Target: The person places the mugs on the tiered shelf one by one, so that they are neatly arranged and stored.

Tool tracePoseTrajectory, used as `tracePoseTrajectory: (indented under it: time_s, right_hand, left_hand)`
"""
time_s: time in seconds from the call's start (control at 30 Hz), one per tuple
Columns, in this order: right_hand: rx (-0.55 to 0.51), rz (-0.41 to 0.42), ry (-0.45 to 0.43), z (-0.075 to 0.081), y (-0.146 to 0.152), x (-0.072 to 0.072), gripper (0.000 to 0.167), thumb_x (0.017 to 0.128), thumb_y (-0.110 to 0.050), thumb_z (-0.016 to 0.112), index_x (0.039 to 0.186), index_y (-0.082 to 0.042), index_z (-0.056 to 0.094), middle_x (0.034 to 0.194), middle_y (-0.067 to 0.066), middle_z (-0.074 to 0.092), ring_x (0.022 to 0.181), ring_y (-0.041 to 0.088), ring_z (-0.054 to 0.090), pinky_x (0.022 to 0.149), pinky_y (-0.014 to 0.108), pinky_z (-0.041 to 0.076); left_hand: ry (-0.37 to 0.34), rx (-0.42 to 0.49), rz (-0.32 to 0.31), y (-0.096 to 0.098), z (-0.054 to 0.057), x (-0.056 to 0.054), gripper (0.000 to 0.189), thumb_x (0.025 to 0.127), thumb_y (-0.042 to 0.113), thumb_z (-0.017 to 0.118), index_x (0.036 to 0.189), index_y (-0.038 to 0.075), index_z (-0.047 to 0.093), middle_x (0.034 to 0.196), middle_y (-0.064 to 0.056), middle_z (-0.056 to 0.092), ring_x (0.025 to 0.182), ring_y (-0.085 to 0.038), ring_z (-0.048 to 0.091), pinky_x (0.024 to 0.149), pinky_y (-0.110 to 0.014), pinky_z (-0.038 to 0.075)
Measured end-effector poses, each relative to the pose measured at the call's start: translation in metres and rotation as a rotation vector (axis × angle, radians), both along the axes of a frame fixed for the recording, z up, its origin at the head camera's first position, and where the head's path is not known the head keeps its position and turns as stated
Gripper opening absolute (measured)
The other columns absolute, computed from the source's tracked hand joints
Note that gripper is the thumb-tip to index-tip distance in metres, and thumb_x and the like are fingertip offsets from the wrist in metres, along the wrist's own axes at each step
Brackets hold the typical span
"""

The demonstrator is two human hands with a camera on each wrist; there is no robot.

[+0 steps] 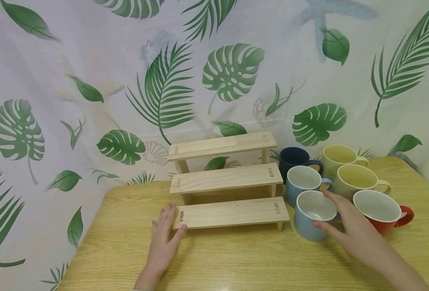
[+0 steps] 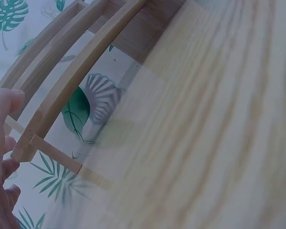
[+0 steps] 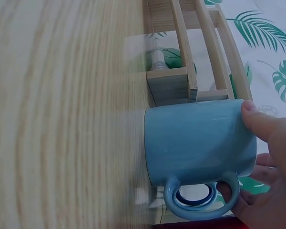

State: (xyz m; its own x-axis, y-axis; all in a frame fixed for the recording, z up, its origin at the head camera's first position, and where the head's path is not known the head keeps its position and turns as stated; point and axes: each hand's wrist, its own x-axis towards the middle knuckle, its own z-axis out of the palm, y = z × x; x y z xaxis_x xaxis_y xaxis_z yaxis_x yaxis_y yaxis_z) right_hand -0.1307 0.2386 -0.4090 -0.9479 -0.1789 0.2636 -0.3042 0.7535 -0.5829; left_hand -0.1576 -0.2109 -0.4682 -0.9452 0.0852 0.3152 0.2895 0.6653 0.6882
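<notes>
at left, with a relaxed, spread left hand (image 1: 163, 238), touching the left end of a three-tier wooden rack (image 1: 227, 178); just right of it, gripping the front light blue mug (image 1: 310, 224) near its rim with the right hand (image 1: 350, 224), beside a red mug (image 1: 383, 227).

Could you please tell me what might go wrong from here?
The front light blue mug stands close to the other light blue mug and the red mug, so the right hand might knock one while lifting it. It is also beside the right end of the wooden stand, so a leftward move could bump the lowest step. The left hand is at the stand's left end, where a push might shift it.
</notes>
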Motion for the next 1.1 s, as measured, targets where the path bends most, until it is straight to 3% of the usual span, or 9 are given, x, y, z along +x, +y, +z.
tracePoseTrajectory:
  time_s: [0.53,0.77,0.87,0.97,1.1]
  right_hand:
    - [0.029,-0.161,-0.08,-0.008,-0.006,0.007,0.094,0.085,-0.052,0.066,0.14,0.014,0.028,0.124,0.034,0.04,0.112,0.048,0.038,0.086,0.067,0.038]
    - [-0.043,-0.107,-0.058,-0.012,-0.006,0.005,0.084,0.088,-0.044,0.067,0.141,0.008,0.029,0.122,0.026,0.048,0.108,0.042,0.048,0.085,0.063,0.042]
    - [-0.057,-0.106,-0.034,-0.016,-0.006,0.004,0.083,0.087,-0.039,0.07,0.142,0.007,0.029,0.123,0.025,0.05,0.103,0.038,0.054,0.081,0.056,0.047]
    - [-0.085,-0.121,-0.015,-0.02,-0.005,0.004,0.084,0.085,-0.035,0.072,0.145,0.006,0.029,0.124,0.024,0.051,0.101,0.037,0.056,0.078,0.031,0.051]
    - [-0.156,-0.151,0.015,-0.024,-0.005,0.007,0.081,0.084,-0.03,0.075,0.146,0.0,0.032,0.122,0.021,0.053,0.098,0.033,0.057,0.069,0.005,0.04]
  left_hand:
    - [0.039,-0.036,-0.011,0.0,-0.007,-0.002,0.068,0.095,0.033,0.058,0.151,0.01,0.028,0.155,-0.012,0.025,0.142,-0.04,0.012,0.108,-0.064,-0.001]
    - [0.027,-0.028,-0.01,0.0,-0.01,-0.002,0.068,0.095,0.035,0.058,0.152,0.014,0.027,0.155,-0.012,0.024,0.142,-0.039,0.012,0.109,-0.061,-0.001]
    - [0.031,-0.025,-0.011,0.0,-0.011,-0.002,0.067,0.095,0.034,0.058,0.153,0.017,0.027,0.155,-0.012,0.025,0.142,-0.039,0.013,0.11,-0.061,0.0]
    - [0.034,-0.013,-0.013,0.0,-0.012,-0.003,0.067,0.095,0.033,0.059,0.152,0.016,0.028,0.155,-0.012,0.025,0.142,-0.04,0.014,0.11,-0.061,0.0]
    - [0.029,0.005,-0.016,0.0,-0.014,-0.003,0.066,0.095,0.032,0.059,0.151,0.013,0.03,0.155,-0.012,0.026,0.142,-0.039,0.015,0.11,-0.06,0.0]
